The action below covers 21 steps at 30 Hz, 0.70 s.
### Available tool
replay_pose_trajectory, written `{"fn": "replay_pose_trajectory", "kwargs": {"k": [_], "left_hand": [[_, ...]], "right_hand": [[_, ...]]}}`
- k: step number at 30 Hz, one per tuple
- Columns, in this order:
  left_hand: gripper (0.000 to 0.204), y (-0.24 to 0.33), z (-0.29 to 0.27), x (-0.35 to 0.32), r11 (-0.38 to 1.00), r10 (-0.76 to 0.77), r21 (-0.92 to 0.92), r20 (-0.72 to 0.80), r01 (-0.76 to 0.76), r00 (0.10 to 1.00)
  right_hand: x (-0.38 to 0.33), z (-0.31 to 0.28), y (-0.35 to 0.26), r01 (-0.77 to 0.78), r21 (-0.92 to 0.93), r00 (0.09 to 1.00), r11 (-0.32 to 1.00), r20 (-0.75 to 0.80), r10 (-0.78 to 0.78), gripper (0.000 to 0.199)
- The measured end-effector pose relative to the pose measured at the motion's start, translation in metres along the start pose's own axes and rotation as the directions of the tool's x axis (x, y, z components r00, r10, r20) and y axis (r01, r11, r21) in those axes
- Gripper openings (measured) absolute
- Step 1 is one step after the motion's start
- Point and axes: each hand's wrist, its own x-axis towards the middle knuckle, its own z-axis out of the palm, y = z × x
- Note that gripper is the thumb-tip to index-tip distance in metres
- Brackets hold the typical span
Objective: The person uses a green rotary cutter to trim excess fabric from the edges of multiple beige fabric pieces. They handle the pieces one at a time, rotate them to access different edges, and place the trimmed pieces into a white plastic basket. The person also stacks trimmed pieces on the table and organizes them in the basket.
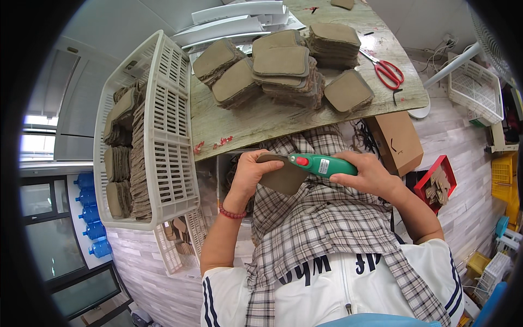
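My left hand (249, 173) pinches a flat, olive-brown piece of fabric (287, 179) with rounded corners by its upper left, thumb on top. My right hand (369, 173) is wrapped round a green handheld power tool (336, 167) with a red button. The tool's narrow tip meets the upper right edge of the fabric piece; what the tip does there is too small to tell. Both hands are above my lap, over a plaid apron (327, 218), just in front of the table (239, 133). Several stacks of similar pieces (280, 61) with frayed edges lie on the table.
At the left stands a tall white plastic basket (177, 125) filled with more stacks. Red-handled scissors (388, 74) lie at the table's right. A cardboard box (400, 143) and a red tray of scraps (451, 174) sit to my right. White sheets (234, 24) lie at the back.
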Motion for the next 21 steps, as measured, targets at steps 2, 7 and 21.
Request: {"fn": "replay_pose_trajectory", "kwargs": {"k": [2,7,21], "left_hand": [[0.012,-0.001,-0.001,0.001,1.000,0.004,0.016,0.021,-0.004,1.000],[0.014,-0.005,-0.001,0.003,0.997,-0.006,0.083,0.024,0.004,1.000],[0.036,-0.003,-0.095,0.058,0.312,0.863,0.946,-0.322,0.093,0.390]], "right_hand": [[0.003,0.001,-0.001,0.006,0.020,1.000,1.000,0.004,-0.006,0.048],[0.016,0.009,-0.007,-0.010,0.103,0.999,0.995,0.044,0.006,0.048],[-0.005,0.009,0.024,-0.171,0.191,0.962,0.967,-0.179,0.206,0.043]]}}
